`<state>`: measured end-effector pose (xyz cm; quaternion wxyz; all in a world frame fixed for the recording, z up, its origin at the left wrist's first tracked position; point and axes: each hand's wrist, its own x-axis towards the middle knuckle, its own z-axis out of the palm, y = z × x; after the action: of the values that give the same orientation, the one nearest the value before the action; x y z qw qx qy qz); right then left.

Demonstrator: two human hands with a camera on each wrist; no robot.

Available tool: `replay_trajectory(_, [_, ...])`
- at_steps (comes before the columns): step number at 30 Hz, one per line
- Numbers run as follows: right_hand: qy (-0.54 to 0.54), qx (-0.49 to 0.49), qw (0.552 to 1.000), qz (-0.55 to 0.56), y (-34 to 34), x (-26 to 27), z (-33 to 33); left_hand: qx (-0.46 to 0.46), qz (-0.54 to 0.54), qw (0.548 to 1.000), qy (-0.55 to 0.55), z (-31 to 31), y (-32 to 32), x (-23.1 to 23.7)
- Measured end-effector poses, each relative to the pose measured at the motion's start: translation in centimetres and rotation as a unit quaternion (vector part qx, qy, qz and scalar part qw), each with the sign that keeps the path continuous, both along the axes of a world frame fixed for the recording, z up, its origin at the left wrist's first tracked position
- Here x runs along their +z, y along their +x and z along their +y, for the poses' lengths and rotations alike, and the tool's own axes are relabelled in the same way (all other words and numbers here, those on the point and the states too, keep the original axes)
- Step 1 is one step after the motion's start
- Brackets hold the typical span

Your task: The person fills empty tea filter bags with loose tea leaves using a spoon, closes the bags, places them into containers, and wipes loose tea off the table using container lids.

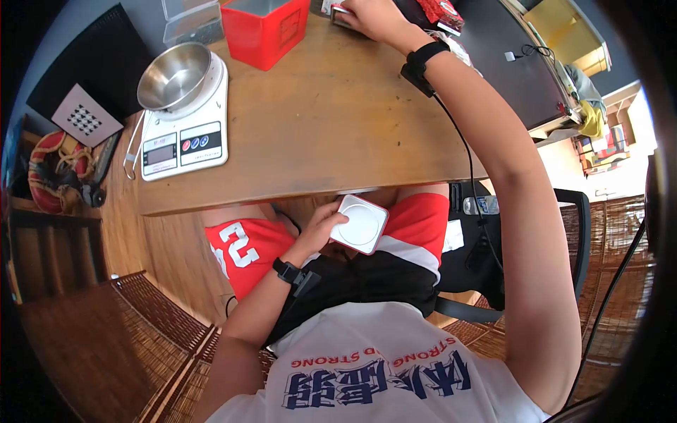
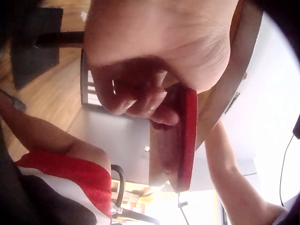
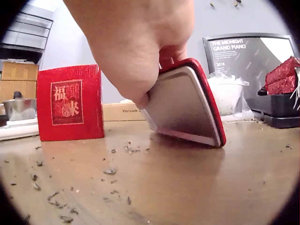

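Observation:
My left hand (image 1: 319, 231) grips a square, red-edged tin lid (image 1: 362, 224) over the lap, its white side with a round ring facing up. The left wrist view shows the red side of this lid (image 2: 188, 140) beside curled fingers. At the far edge of the table, my right hand (image 1: 384, 25) pinches a red-rimmed metal tin piece (image 3: 185, 110) with rounded corners. That piece stands tilted on its edge, low over the tabletop, its silvery face towards the right wrist camera. The fingers on its far side are hidden there.
A steel bowl (image 1: 173, 77) sits on a white kitchen scale (image 1: 185, 148) at the table's left. Beside it stands a red box (image 1: 264, 32) with gold characters. Dark crumbs (image 3: 110, 171) lie scattered on the wooden table (image 1: 310, 134). A cable (image 1: 462, 130) hangs from the right wrist.

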<state>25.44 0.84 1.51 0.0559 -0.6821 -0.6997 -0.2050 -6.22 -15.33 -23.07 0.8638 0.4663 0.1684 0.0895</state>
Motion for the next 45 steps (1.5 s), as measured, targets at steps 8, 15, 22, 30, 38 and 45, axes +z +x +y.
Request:
replay_trajectory(8, [0.031,0.0,0.999,0.023,0.2,-0.2,1.1,0.011,-0.011,1.0,-0.002,-0.4,0.5,-0.1])
replay_trajectory(15, [-0.012,0.016,0.996,-0.091,0.3,-1.2,1.9,0.015,-0.01,1.0,-0.006,-1.1,1.4,-1.3])
replay_trajectory(22, [0.028,0.051,0.998,-0.011,-0.3,-2.2,1.7,0.021,-0.001,1.0,-0.021,-0.8,1.2,-1.1])
replay_trajectory(30, [-0.069,0.059,0.996,-0.013,-2.1,-2.5,-2.3,0.021,0.008,1.0,-0.016,-1.1,1.2,-1.6])
replay_trajectory(38, [-0.146,0.072,0.987,0.013,-8.7,-1.9,-11.3,0.025,0.018,0.999,-0.013,-0.7,1.5,-2.3])
replay_trajectory(45, [-0.022,0.218,0.975,0.034,-11.8,-1.6,-15.8,0.037,0.031,0.999,-0.003,-1.1,1.7,-2.2])
